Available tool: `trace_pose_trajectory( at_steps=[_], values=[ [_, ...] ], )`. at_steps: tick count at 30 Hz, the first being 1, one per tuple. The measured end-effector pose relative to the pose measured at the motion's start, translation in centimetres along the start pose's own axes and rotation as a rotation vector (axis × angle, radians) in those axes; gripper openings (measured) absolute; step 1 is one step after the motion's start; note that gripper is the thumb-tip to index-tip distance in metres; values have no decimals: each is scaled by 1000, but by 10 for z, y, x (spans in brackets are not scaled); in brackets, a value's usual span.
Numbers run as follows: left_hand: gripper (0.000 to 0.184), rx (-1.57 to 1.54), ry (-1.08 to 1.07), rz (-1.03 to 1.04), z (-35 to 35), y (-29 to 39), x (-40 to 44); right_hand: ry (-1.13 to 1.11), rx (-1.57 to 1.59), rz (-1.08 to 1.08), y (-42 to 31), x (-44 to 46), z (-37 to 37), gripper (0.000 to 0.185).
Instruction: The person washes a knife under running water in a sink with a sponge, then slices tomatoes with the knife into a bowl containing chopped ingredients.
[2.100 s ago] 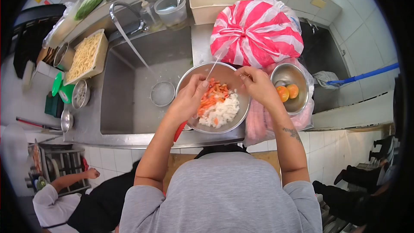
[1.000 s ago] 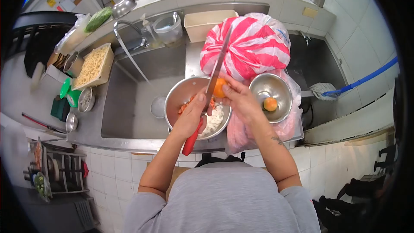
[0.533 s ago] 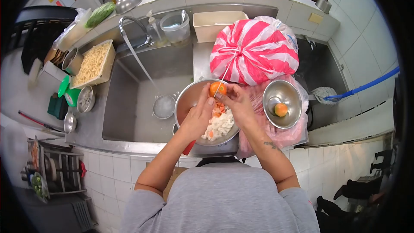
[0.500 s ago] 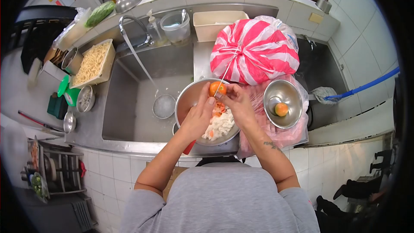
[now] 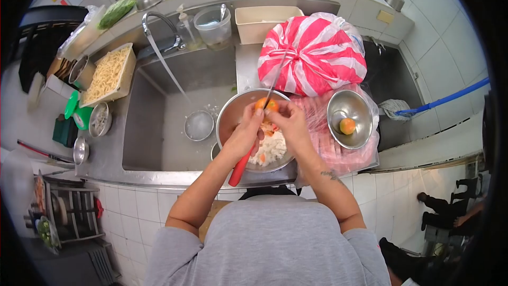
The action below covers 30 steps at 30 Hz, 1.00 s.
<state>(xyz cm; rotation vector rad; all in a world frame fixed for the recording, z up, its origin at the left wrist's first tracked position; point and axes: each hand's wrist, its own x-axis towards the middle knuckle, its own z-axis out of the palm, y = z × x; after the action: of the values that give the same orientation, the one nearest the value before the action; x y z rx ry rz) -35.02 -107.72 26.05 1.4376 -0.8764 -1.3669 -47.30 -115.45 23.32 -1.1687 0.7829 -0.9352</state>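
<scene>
My left hand (image 5: 247,130) is closed on a knife with a red handle (image 5: 239,172), its blade (image 5: 277,77) pointing up and away across the orange tomato (image 5: 267,104). My right hand (image 5: 291,122) grips that tomato from the right, with the blade against it. Both hands are over a metal bowl (image 5: 227,122) holding chopped white pieces (image 5: 271,149) and red pieces, partly hidden by my fingers. To the right, a smaller metal bowl (image 5: 357,103) holds one tomato (image 5: 347,126) and rests on a clear bag of pink contents (image 5: 317,143).
Water runs from the tap (image 5: 159,18) into the sink (image 5: 153,143), where a round strainer (image 5: 199,125) lies. A red-and-white striped bag (image 5: 317,53) stands behind the bowls. Noodles fill a tray (image 5: 109,77) at left. A blue-handled mop (image 5: 444,99) and a person's dark-clothed legs (image 5: 442,214) are at right.
One of two tomatoes has left the small bowl and is now in my right hand. The knife blade, seen edge-on half a second ago, has turned and shows more of its side.
</scene>
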Motion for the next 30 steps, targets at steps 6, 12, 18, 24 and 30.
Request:
trace_pose_trajectory(
  at_steps=[6, 12, 18, 24, 30],
  values=[
    [57, -17, 11, -40, -4, -9, 11, -108, -88, -2, 1, -17, 8, 31],
    [52, 16, -15, -107, -13, -1, 0, -245, 296, 254, -2, -5, -23, 34],
    [50, 152, -44, -39, -17, 1, 2, -315, 558, 316, 1, 2, -39, 34],
    [44, -92, -27, -31, -28, -3, 7, -273, 582, 338, 9, 10, -45, 33],
    [35, 78, 12, 22, -31, -6, 10, -206, 486, 273, 8, 10, -37, 34]
  ],
)
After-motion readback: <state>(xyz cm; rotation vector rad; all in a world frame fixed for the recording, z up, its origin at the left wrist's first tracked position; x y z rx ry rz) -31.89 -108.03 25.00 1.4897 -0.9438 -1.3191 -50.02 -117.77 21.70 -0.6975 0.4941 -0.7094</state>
